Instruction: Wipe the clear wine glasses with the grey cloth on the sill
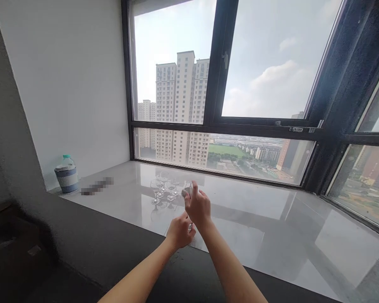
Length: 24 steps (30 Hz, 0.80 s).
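Both hands are in front of me over the sill's front part, close together on a stemmed glass. My left hand (178, 231) is lower, its fingers closed around the foot end of the glass (190, 227). Just above it, my right hand (200, 207) wraps round the upper part, with its index finger pointing up. Something greyish (185, 192) shows at the right fingertips; I cannot tell whether it is cloth or the glass rim. Most of the held glass is hidden by the fingers. Several clear stemmed glasses (171, 191) stand upright in a group beyond my hands, to the left.
The glossy white windowsill (240, 210) carries everything. At its left end stand a blue-and-white cup (66, 179) and, behind it, a bottle with a green cap (67, 157). A blurred-out dark item (96, 186) lies beside them. A dark-framed window (221, 122) rises behind.
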Each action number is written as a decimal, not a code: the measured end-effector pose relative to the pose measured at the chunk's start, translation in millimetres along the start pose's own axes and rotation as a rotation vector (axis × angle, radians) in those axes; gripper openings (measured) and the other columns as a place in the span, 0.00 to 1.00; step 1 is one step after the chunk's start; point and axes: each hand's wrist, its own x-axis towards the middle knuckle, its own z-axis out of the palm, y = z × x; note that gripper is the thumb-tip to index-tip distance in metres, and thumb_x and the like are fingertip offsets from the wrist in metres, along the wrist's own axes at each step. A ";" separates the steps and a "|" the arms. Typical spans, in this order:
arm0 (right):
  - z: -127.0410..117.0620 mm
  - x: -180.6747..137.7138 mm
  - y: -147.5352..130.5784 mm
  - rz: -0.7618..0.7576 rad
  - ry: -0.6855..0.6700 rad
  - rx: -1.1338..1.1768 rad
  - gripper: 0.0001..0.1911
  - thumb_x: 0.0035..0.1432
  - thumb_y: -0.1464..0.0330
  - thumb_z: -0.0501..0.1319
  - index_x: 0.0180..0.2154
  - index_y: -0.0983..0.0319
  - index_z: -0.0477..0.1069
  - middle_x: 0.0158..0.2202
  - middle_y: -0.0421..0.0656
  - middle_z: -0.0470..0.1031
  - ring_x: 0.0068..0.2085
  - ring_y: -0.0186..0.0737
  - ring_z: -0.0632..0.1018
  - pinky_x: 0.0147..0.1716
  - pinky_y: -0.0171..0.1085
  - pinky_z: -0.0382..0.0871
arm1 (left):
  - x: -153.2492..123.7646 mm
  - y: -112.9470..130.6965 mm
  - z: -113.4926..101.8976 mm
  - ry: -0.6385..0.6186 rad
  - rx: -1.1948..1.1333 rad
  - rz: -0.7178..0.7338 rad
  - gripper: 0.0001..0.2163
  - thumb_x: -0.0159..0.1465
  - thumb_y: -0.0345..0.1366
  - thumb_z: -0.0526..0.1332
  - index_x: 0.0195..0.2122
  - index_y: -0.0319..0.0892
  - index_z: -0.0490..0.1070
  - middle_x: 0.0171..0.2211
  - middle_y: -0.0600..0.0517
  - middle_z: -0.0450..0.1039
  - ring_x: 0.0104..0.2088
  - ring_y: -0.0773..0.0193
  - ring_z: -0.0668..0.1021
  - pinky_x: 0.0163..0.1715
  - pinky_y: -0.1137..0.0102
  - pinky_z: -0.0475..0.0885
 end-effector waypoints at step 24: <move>-12.9 31.1 -1.8 0.006 -0.520 -0.089 0.42 0.61 0.48 0.49 0.67 0.67 0.48 0.39 0.52 0.79 0.41 0.50 0.78 0.36 0.39 0.64 | -1.7 -2.8 3.7 -0.011 0.035 -0.011 0.09 0.62 0.37 0.54 0.35 0.42 0.73 0.41 0.45 0.71 0.37 0.57 0.76 0.35 0.65 0.68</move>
